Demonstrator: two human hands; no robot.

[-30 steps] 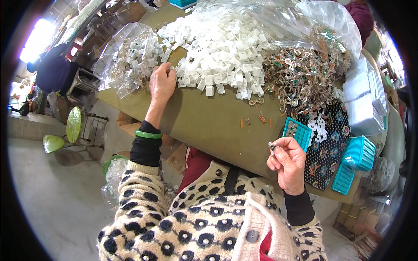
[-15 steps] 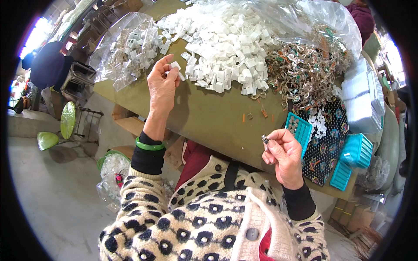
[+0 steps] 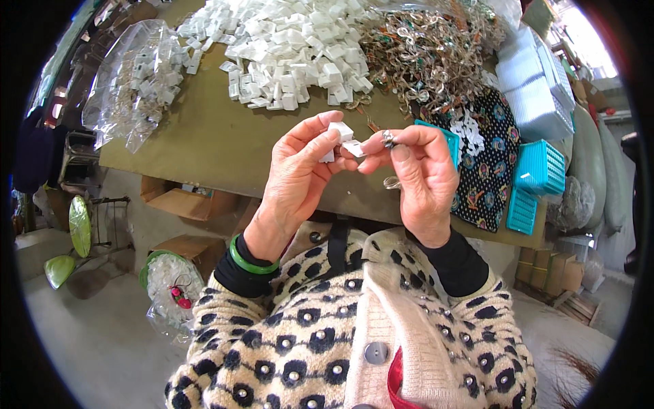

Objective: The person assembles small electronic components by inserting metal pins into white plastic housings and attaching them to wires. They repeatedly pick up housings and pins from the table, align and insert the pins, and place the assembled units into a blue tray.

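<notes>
Both hands meet above the near edge of the olive-brown table (image 3: 225,146). The left hand (image 3: 296,180) pinches a small white plastic piece (image 3: 340,131) between thumb and fingertips, the other fingers curled loosely behind it. The right hand (image 3: 426,180) is closed in a pinch on a small metal ring (image 3: 389,138), held at the tips of the thumb and forefinger just to the right of the white piece; a second flat white bit (image 3: 353,148) sits between the two hands, touching both (which hand really holds it I cannot tell). A green bangle (image 3: 251,261) circles the left wrist, over a black cuff.

On the far side of the table lies a big heap of white plastic pieces (image 3: 293,54), and to its right a tangled pile of metal rings (image 3: 426,58) with touches of orange and green. At the far left a clear plastic bag (image 3: 136,82) holds more small white parts. To the right, a dark patterned cloth (image 3: 487,177) carries a few white pieces, with turquoise plastic baskets (image 3: 538,167) beside it and stacked pale trays (image 3: 535,85) farther off. Cardboard boxes (image 3: 187,201) sit under the table on the left.
</notes>
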